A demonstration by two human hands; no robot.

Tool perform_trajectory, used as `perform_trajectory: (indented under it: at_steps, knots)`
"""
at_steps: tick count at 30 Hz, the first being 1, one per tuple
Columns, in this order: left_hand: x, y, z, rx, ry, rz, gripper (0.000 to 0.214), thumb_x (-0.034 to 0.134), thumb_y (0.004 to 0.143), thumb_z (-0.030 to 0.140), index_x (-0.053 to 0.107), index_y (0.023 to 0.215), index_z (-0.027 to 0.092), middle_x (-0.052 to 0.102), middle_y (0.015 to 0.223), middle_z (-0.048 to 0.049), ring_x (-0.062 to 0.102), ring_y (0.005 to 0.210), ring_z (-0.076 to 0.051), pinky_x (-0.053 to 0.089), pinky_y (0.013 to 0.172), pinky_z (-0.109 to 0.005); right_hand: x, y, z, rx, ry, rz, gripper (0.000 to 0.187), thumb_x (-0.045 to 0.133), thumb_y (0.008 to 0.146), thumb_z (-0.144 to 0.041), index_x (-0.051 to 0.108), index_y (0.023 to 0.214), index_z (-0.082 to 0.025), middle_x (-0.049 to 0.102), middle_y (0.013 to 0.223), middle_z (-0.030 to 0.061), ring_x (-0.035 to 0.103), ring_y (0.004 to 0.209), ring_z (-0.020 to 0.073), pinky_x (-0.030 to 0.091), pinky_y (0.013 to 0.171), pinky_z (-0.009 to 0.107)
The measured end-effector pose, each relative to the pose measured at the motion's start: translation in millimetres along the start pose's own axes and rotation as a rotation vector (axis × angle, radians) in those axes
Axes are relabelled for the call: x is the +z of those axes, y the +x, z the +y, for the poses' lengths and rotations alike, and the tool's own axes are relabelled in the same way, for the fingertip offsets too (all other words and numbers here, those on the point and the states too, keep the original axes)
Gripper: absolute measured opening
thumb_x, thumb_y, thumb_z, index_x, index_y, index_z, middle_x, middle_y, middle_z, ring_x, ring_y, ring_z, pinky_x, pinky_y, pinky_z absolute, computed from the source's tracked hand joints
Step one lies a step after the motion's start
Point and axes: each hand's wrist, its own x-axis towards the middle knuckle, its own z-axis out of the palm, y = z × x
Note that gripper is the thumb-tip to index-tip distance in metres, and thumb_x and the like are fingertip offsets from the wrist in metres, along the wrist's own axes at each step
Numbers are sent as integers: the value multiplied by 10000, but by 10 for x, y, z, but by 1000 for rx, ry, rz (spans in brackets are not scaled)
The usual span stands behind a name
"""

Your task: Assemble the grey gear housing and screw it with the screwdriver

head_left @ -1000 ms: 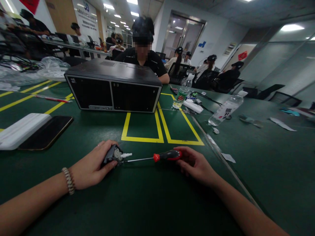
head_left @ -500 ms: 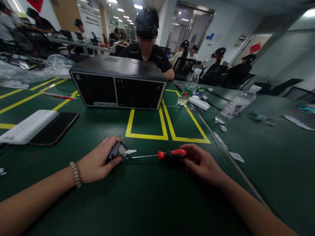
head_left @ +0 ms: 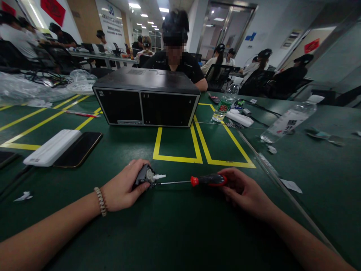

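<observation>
**Hands: L hand (head_left: 122,190) on part (head_left: 141,175), R hand (head_left: 248,192) on driver (head_left: 210,179)**

L hand gripping part, thumb on near side, fingers over top & far side. Part = small, dk grey housing, round pale pieces on exposed face, white peg (head_left: 160,176) sticking out to R. Position: in L hand, low over or on tabletop (head_left: 175,233), in front of PC case (head_left: 166,109); actual contact w/ tabletop can't tell. Bead bracelet (head_left: 100,201) on L wrist.

R hand gripping butt end of driver handle (red/black), fingertips curled round it. Shaft approx. level, pointing L, just below peg. Tip meets R edge of part; seated in a screw or not, can't tell (too small).

Surroundings: PC case, black w/ grey trim, lies lengthwise beyond hands. Yellow tape (head_left: 177,158) marks out boxes on green surface, btwn case & hands. To L: phone (head_left: 77,150), dk screen up, touching or just beside white slab (head_left: 53,146); cable (head_left: 17,182) nr slab's near end. Far L: clear plastic bags (head_left: 31,88).

To R: green-label bottle (head_left: 224,105), white-label bottle (head_left: 290,122), both part-filled, look tilted in this view. Paper scrap (head_left: 291,185) nr R forearm. Co-worker in blk top (head_left: 190,67) behind case.
</observation>
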Motion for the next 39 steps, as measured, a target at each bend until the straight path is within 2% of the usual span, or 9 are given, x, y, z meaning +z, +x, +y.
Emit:
perform_trajectory:
  at_steps: [4, 7, 11, 16, 22, 28, 31, 36, 39]
  knots:
    - [-10, 0, -2, 17, 15, 4, 382, 593, 962, 293, 499, 1326, 224, 608, 1221, -119, 600, 1062, -304, 515, 938, -532, -27, 26, 39, 14, -59, -1, 390, 695, 981, -483, 651, 1231, -187, 716, 827, 50, 668, 606, 172, 557, 484, 291]
    - [-14, 4, -28, 27, 21, -10, 398, 606, 967, 304, 491, 1337, 216, 602, 1232, -127, 600, 1067, -304, 519, 944, -529, -36, 37, 58, 19, -88, 1, 424, 652, 1004, -522, 671, 1255, -181, 706, 774, 38, 656, 578, 166, 543, 472, 285]
    - [-6, 8, -33, 31, 17, 2, 400, 602, 966, 313, 485, 1338, 223, 599, 1217, -122, 595, 1051, -301, 517, 934, -533, -12, 22, 53, 11, -48, 8, 521, 747, 947, -410, 586, 1401, -210, 750, 980, 79, 694, 647, 177, 587, 510, 303]
    - [-2, 12, -19, 25, 8, 7, 385, 598, 964, 317, 496, 1323, 221, 599, 1206, -119, 594, 1040, -302, 515, 922, -530, -8, 18, 18, -2, -28, 8, 455, 756, 928, -380, 602, 1322, -212, 743, 943, 67, 683, 638, 174, 571, 491, 287]
    - [-9, 17, -30, 32, 14, 4, 398, 611, 960, 314, 503, 1330, 218, 616, 1217, -123, 597, 1044, -298, 524, 929, -527, -30, 25, 9, 14, -56, 0, 369, 659, 991, -512, 686, 1162, -186, 706, 787, 44, 657, 598, 173, 565, 495, 306]
    - [-1, 8, -7, -3, 2, 1, 388, 602, 961, 307, 510, 1329, 228, 612, 1225, -119, 603, 1057, -305, 519, 938, -533, -5, -19, 20, -11, 1, 14, 487, 756, 915, -333, 579, 1354, -217, 744, 1019, 90, 708, 696, 198, 601, 536, 328]
    - [-4, 10, -38, -2, 22, -12, 404, 596, 973, 324, 491, 1349, 224, 617, 1221, -122, 617, 1049, -310, 524, 921, -529, -6, -21, 15, -12, 10, 20, 427, 753, 918, -323, 601, 1301, -212, 740, 976, 80, 703, 675, 193, 589, 516, 318]
    - [-16, 22, -104, 8, 45, -60, 403, 585, 997, 329, 454, 1365, 230, 594, 1238, -125, 615, 1064, -304, 531, 933, -534, -22, -5, 2, -2, -44, 1, 374, 680, 991, -481, 681, 1216, -182, 703, 760, 28, 661, 591, 164, 557, 502, 296]
    - [-13, 26, -108, 12, 43, -61, 399, 579, 1001, 336, 448, 1363, 232, 582, 1236, -119, 609, 1064, -300, 530, 935, -532, -10, -4, 19, 3, -21, 0, 438, 713, 970, -459, 643, 1318, -201, 733, 861, 48, 681, 630, 170, 577, 518, 302]
